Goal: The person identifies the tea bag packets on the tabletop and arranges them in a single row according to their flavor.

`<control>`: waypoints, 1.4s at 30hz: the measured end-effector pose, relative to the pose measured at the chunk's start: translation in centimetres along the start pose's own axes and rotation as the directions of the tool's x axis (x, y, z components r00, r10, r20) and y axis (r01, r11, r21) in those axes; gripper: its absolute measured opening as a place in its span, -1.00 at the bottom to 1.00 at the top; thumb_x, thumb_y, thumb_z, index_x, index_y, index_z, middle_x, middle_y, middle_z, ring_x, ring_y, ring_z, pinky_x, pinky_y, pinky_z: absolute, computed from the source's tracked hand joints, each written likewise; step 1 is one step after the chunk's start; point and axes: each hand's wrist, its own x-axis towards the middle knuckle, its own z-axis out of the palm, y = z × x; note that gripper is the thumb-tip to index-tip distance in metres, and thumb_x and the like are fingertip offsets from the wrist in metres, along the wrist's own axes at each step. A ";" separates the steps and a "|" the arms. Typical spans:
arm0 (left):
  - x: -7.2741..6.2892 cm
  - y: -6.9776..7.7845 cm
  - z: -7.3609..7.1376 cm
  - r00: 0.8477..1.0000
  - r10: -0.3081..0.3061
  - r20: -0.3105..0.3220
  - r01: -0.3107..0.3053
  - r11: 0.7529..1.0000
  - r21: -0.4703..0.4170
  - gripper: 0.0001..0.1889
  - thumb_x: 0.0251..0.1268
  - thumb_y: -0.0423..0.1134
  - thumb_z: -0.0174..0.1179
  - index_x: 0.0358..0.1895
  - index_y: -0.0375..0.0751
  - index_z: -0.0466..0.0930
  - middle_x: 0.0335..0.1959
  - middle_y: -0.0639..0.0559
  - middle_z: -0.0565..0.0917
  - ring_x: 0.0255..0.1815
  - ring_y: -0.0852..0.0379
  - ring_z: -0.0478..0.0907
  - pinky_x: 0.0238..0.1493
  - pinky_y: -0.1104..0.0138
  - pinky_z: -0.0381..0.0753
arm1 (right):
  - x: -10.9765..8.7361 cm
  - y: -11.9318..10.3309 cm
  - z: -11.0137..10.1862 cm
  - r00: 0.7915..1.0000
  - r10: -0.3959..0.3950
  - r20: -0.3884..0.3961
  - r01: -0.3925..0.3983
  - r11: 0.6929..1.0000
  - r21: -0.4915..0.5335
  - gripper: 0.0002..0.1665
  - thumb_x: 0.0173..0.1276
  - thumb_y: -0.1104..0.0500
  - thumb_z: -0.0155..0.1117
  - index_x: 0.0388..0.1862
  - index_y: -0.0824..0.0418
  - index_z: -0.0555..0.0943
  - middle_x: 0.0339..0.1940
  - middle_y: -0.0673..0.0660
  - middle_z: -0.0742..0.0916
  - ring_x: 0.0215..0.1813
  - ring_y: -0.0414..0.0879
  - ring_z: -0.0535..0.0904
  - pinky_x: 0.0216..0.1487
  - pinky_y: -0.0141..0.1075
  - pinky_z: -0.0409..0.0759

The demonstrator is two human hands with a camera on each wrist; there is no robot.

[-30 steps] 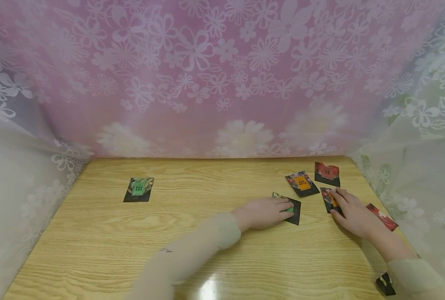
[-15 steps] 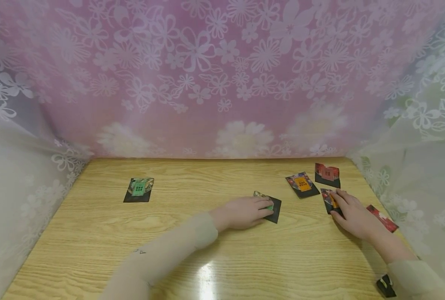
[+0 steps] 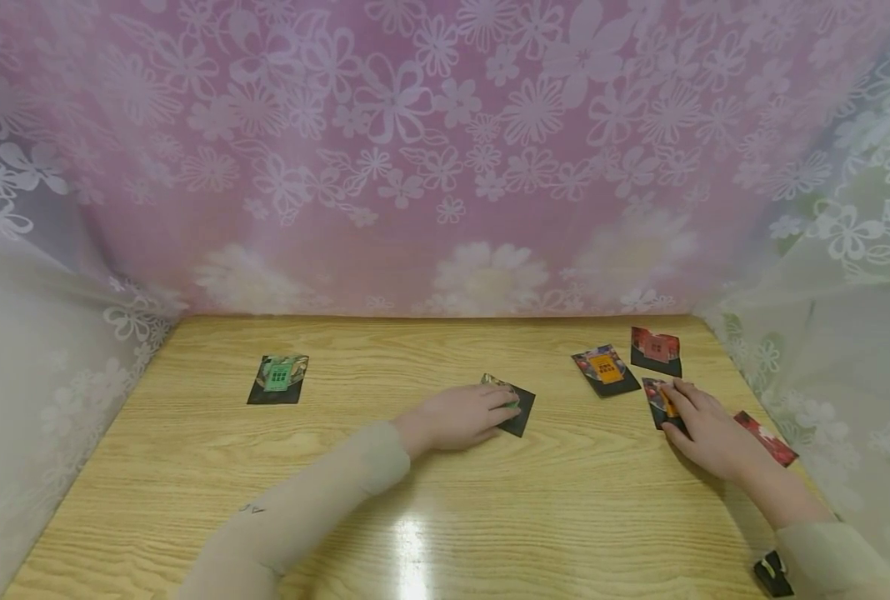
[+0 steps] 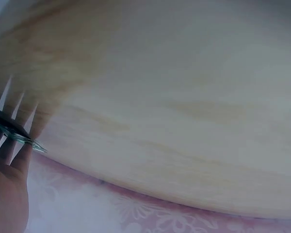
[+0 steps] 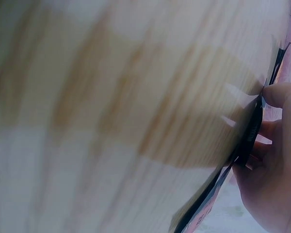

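My left hand (image 3: 462, 417) rests fingers-down on a small flat packet (image 3: 521, 417) with a black lower half and a green label. Its fingers are straight and cover much of the print. In the left wrist view the fingers press along that packet's edge. On the right, my right hand (image 3: 710, 435) lies over a similar packet (image 3: 652, 398) with an orange label, fingers extended across it and thumb by its near edge. The right wrist view shows this packet edge-on, dark, under the fingers (image 5: 264, 130).
Another green-label packet (image 3: 277, 379) lies at the left. Near the back right are an orange-label packet (image 3: 606, 370) and a red one (image 3: 656, 350). A red packet (image 3: 766, 439) lies beside my right wrist. A small black item (image 3: 772, 573) sits at front right. Patterned curtains (image 3: 445, 167) surround the table.
My left hand has slid the green-label packet leftward across the table, away from the orange ones. My right hand has stayed in place on its packet.
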 end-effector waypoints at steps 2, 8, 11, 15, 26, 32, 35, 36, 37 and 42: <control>-0.4 -0.3 0.2 1.000 -0.014 0.003 0.014 1.000 -0.021 -0.44 0.79 0.05 -0.11 0.67 -0.01 0.29 0.68 0.04 0.33 0.72 0.08 0.24 0.75 0.26 0.20 | 0.0 -0.1 -0.1 1.000 0.000 0.001 0.000 1.000 0.003 -0.21 0.64 0.06 0.22 0.61 0.51 0.25 0.58 0.65 0.27 0.50 0.66 0.24 0.43 0.52 0.34; -1.8 -1.1 0.8 0.998 -0.061 0.018 0.062 0.996 -0.067 -0.43 0.79 0.06 -0.12 0.67 -0.04 0.28 0.69 0.02 0.31 0.72 0.06 0.23 0.75 0.23 0.20 | -0.1 -0.2 -0.3 1.000 0.007 0.003 -0.007 1.000 0.007 -0.21 0.63 0.08 0.24 0.61 0.51 0.25 0.58 0.65 0.27 0.49 0.66 0.24 0.42 0.52 0.35; -2.7 -1.6 1.0 0.996 -0.087 0.017 0.088 0.992 -0.090 -0.43 0.79 0.05 -0.12 0.67 -0.04 0.28 0.69 0.01 0.31 0.73 0.05 0.22 0.76 0.22 0.20 | -0.1 -0.3 -0.3 1.000 0.010 0.004 -0.010 1.000 0.005 -0.21 0.63 0.08 0.24 0.60 0.52 0.26 0.57 0.65 0.28 0.48 0.66 0.25 0.42 0.53 0.35; -4.1 -2.2 1.2 0.993 -0.115 0.009 0.115 0.986 -0.123 -0.43 0.78 0.04 -0.10 0.67 -0.07 0.28 0.69 -0.02 0.32 0.73 0.02 0.22 0.75 0.18 0.22 | -0.1 -0.3 -0.3 1.000 0.011 0.002 -0.011 1.000 0.004 -0.21 0.62 0.09 0.24 0.59 0.53 0.27 0.56 0.66 0.28 0.48 0.66 0.25 0.42 0.53 0.35; -7.9 -4.4 1.9 0.981 -0.194 0.012 0.194 0.968 -0.160 -0.44 0.77 0.00 -0.06 0.65 -0.10 0.30 0.68 -0.05 0.32 0.71 -0.05 0.26 0.71 0.10 0.30 | -0.1 0.0 -0.1 1.000 0.010 0.001 -0.010 1.000 0.004 -0.21 0.62 0.08 0.25 0.59 0.52 0.28 0.56 0.65 0.29 0.48 0.66 0.26 0.41 0.54 0.36; -9.3 -5.2 2.0 0.974 -0.225 0.029 0.226 0.960 -0.165 -0.43 0.77 0.00 -0.07 0.67 -0.12 0.28 0.69 -0.08 0.30 0.73 -0.09 0.21 0.73 0.07 0.26 | 0.0 0.2 0.0 1.000 0.005 0.001 -0.005 1.000 -0.002 -0.21 0.62 0.08 0.24 0.60 0.52 0.26 0.56 0.66 0.28 0.47 0.67 0.26 0.40 0.54 0.36; -10.0 -5.4 2.0 0.971 -0.237 0.042 0.241 0.956 -0.170 -0.42 0.77 0.00 -0.08 0.68 -0.13 0.26 0.71 -0.09 0.28 0.74 -0.11 0.18 0.74 0.06 0.23 | 0.0 0.2 0.0 1.000 0.003 0.005 -0.003 1.000 -0.007 -0.21 0.63 0.07 0.23 0.60 0.51 0.26 0.56 0.67 0.28 0.47 0.68 0.25 0.41 0.55 0.35; -10.2 -5.5 2.0 0.970 -0.240 0.043 0.244 0.954 -0.173 -0.42 0.77 -0.01 -0.08 0.68 -0.14 0.26 0.70 -0.10 0.28 0.74 -0.11 0.18 0.74 0.06 0.23 | 0.1 0.3 0.0 1.000 0.002 0.006 -0.002 1.000 -0.009 -0.20 0.63 0.07 0.23 0.60 0.52 0.25 0.56 0.67 0.28 0.47 0.68 0.25 0.41 0.55 0.35; -10.4 -5.5 2.0 0.969 -0.244 0.042 0.247 0.952 -0.182 -0.42 0.77 -0.01 -0.07 0.67 -0.15 0.26 0.70 -0.11 0.28 0.74 -0.12 0.18 0.74 0.05 0.23 | 0.1 0.2 0.0 1.000 0.002 0.007 -0.002 1.000 -0.009 -0.21 0.63 0.07 0.23 0.60 0.52 0.25 0.56 0.67 0.27 0.47 0.68 0.25 0.41 0.55 0.35; -11.6 -5.9 2.4 0.964 -0.263 0.025 0.263 0.946 -0.187 -0.43 0.76 -0.02 -0.05 0.66 -0.16 0.29 0.69 -0.11 0.30 0.73 -0.13 0.20 0.73 0.02 0.26 | 0.1 0.1 0.0 1.000 0.004 0.007 -0.004 1.000 -0.009 -0.21 0.63 0.06 0.23 0.60 0.52 0.26 0.56 0.67 0.27 0.47 0.68 0.25 0.41 0.55 0.34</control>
